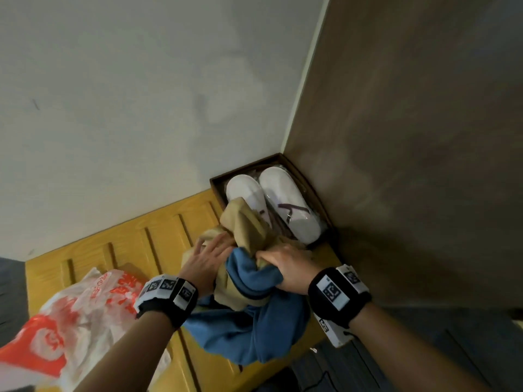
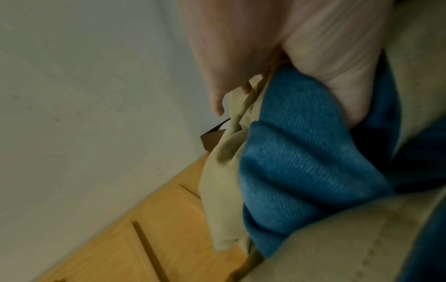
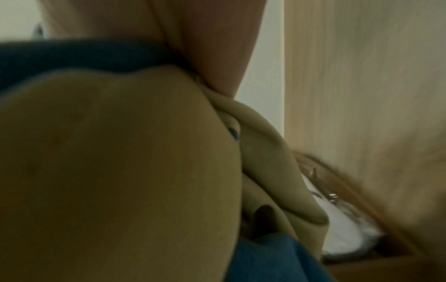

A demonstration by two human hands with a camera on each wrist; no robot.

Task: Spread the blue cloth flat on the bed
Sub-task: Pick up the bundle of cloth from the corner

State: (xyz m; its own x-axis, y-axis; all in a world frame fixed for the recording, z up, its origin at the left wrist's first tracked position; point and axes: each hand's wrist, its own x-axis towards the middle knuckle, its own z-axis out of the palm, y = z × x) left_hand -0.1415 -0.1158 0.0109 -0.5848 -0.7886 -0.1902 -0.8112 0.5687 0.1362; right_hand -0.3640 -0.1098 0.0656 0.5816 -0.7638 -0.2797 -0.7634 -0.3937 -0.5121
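The blue cloth [image 1: 249, 335] lies bunched up and tangled with a tan cloth [image 1: 249, 224] on a yellow wooden top [image 1: 158, 236]. My left hand [image 1: 209, 258] lies over the left side of the bundle. In the left wrist view a fold of tan cloth [image 2: 222, 190] is caught between its thumb and fingers, and the blue cloth [image 2: 301, 162] bulges under the thumb. My right hand [image 1: 285, 264] grips the bundle's right side, fingers curled into blue and tan folds. The right wrist view is filled by tan cloth [image 3: 120, 171], with blue cloth [image 3: 265, 263] below it.
A brown shoebox [image 1: 218, 182] holding white shoes [image 1: 283, 202] stands in the corner just behind the bundle. A red-and-white plastic bag [image 1: 70, 321] lies on the wooden top at the left. A white wall is behind and a brown panel [image 1: 410, 137] rises at the right.
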